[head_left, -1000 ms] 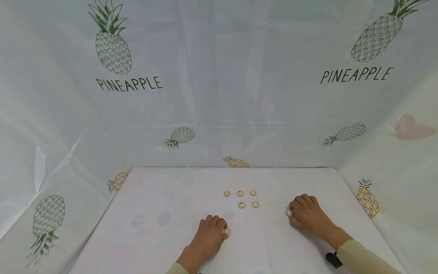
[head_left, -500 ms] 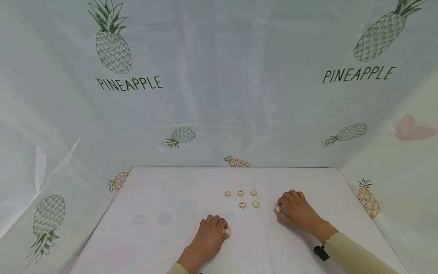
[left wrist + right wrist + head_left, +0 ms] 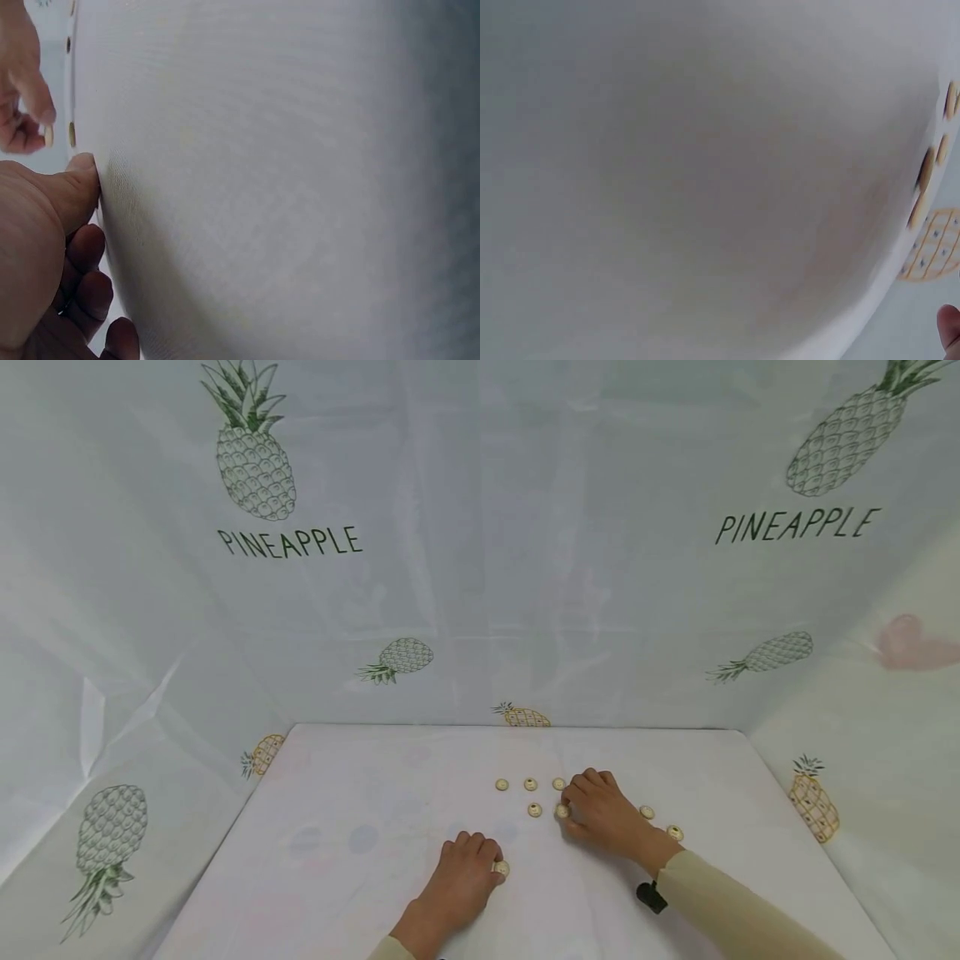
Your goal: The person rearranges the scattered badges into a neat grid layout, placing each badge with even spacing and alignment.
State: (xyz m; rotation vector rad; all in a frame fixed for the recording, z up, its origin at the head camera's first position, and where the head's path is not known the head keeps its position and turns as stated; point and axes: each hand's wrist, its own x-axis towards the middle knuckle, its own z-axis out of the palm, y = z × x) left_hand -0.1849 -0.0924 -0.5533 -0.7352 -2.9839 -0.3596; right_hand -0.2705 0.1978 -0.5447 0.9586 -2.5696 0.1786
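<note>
A pale grey-white sheet (image 3: 480,585) is hanging behind and around a bench (image 3: 337,827), its creases showing at the left and its surface carrying printed pineapples (image 3: 257,472), dark lettering and, at the far right, a reddish heart (image 3: 918,643). The white-covered bench is filling the lower middle of the head view, faint pastel spots showing through its surface. A beige right sleeve (image 3: 727,902) is slanting across the lower right, while only the cuff of the left sleeve (image 3: 392,950) is showing along the bottom edge. A person's right hand (image 3: 603,817) is pinching a small tan disc (image 3: 49,135) over the middle of the bench, that piece appearing edge-on in the left wrist view. The left hand (image 3: 461,877), nearer the person, is pinching another tan disc (image 3: 502,868) between thumb and forefinger. A black device (image 3: 651,897) is sitting below the right wrist. Among the smallest items, three round discs (image 3: 531,784) are lying in a row beyond the hands, the rightmost just beside the right hand's fingers; a single disc (image 3: 535,810) is lying on the near side of that row, and two more discs (image 3: 675,832) are lying to the right, near the right wrist
</note>
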